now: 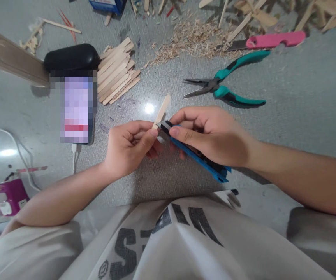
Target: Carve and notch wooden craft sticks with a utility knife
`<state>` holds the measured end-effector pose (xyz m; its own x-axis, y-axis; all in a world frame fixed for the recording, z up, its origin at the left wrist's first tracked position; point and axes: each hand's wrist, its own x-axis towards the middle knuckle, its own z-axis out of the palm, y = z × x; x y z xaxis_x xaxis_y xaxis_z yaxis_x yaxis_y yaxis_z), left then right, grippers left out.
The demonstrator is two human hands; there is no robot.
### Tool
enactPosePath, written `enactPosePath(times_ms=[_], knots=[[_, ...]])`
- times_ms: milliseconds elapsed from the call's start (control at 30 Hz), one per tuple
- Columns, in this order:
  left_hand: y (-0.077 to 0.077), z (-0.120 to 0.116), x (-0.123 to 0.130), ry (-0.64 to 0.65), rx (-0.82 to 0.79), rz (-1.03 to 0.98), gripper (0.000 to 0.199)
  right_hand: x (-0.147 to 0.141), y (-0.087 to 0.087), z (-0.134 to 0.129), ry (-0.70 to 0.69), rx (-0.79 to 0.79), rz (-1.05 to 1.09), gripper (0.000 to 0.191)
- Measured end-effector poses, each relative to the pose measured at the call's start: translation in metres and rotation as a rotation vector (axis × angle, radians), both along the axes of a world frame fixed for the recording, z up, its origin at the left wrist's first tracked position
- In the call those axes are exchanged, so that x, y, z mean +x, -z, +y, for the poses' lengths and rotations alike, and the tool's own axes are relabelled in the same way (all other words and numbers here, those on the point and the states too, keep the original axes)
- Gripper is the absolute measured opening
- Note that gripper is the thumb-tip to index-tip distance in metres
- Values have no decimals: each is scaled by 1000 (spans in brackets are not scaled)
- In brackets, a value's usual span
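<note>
Between the thumb and fingers of my left hand [132, 146] is a wooden craft stick [163, 108], pinched at its lower end and slanting up to the right. My right hand [211, 136] grips a blue and black utility knife [197, 153], thumb along its top near the front. The knife's blade tip meets the stick just above my left thumb. Both hands are close together over the grey table. Some fingers of each hand are partly hidden behind the stick and knife.
Needle-nose pliers [214, 83] lie spread beyond my right hand, with a pink-handled knife [275, 40] behind them. Wood shavings [191, 41] are scattered at the back. A pile of craft sticks [118, 74], a phone [77, 109], a black case [71, 57] and a tall cup [16, 58] stand left.
</note>
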<state>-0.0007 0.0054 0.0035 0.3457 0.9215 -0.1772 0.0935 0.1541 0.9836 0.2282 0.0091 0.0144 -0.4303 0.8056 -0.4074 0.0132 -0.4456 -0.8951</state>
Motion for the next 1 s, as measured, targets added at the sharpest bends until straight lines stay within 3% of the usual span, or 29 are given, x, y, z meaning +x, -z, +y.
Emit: enactPosePath(times_ms=[400, 600, 700, 800, 933, 1000], knots=[[0, -1, 0, -11, -30, 21, 22, 4, -1, 4, 166, 95, -147, 48], [1, -13, -1, 79, 209, 209, 18, 1, -3, -13, 134, 633, -516, 21], [2, -22, -2, 163, 371, 279, 18, 1, -4, -22, 52, 731, -603, 12], [3, -25, -2, 208, 442, 259, 17, 3, -3, -25, -26, 832, -648, 16], [8, -22, -2, 257, 597, 282, 15, 7, 4, -26, -21, 1078, -659, 11], [10, -21, -2, 262, 702, 302, 14, 8, 6, -28, -45, 1129, -722, 10]])
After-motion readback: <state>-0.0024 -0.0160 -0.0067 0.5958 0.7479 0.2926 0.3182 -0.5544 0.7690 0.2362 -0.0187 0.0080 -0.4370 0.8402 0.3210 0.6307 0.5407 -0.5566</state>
